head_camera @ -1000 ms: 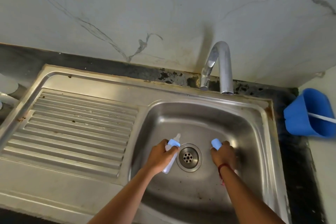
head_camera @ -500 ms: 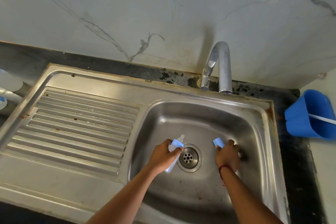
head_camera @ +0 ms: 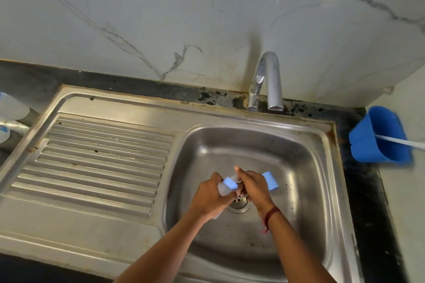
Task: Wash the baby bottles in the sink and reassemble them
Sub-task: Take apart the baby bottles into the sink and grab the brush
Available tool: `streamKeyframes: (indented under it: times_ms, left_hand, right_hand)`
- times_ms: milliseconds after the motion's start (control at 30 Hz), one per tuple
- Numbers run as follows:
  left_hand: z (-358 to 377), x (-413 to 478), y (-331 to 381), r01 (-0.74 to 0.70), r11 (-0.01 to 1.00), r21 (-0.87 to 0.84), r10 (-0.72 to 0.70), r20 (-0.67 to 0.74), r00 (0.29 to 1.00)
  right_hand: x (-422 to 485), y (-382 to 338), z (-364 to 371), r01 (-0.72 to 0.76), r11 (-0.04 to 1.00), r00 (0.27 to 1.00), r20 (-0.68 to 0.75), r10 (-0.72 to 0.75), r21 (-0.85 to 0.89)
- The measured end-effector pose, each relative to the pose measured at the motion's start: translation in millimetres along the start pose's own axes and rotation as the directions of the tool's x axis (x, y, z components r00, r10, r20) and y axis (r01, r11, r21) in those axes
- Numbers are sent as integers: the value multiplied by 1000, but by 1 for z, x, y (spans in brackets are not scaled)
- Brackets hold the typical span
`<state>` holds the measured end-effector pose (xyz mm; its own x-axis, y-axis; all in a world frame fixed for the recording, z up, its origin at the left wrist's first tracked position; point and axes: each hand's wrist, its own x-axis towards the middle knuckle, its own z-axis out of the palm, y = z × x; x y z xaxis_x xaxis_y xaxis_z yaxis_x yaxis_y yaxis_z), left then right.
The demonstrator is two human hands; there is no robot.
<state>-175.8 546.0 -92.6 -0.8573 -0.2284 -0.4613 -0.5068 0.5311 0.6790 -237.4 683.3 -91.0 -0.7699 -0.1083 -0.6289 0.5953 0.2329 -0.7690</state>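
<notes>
While both are hovering just above the drain point(head_camera: 239, 202) of the stainless steel sink basin point(head_camera: 299, 167), L hand point(head_camera: 210, 195) is gripping the clear plastic baby bottle w/ blue collar point(head_camera: 222, 189). R hand point(head_camera: 255, 187) is clutching a light-blue plastic cap point(head_camera: 271, 180), its fingers touching the bottle's top.

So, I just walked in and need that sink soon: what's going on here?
A person is working over the sink. The left hand grips a clear baby bottle with a blue collar. The right hand holds another blue part, and its fingers meet the bottle's top. No water runs from the tap.
</notes>
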Motion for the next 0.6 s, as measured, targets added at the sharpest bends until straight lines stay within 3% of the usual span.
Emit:
streamKeyframes:
  times_ms: [100, 300, 433, 600]
  left_hand:
    - [-3, -4, 1, -63, 997, 45, 62, 9, 998]
    - [-7, -10, 3, -101, 994, 45, 101, -4, 995]
    - [-7, -10, 0, -185, 969, 163, 193, -33, 981]
    - [-15, -9, -5, -204, 963, 175, 204, 15, 979]
  right_hand:
    - [-4, 0, 3, 48, 991, 999, -9, -50, -121]
    - [-18, -11, -1, -9, 989, 990, 137, 30, -145]
    - [-18, -10, -4, 3, 975, 984, 175, 37, -221]
    - [-16, -7, -9, 19, 985, 966, 258, 27, -174]
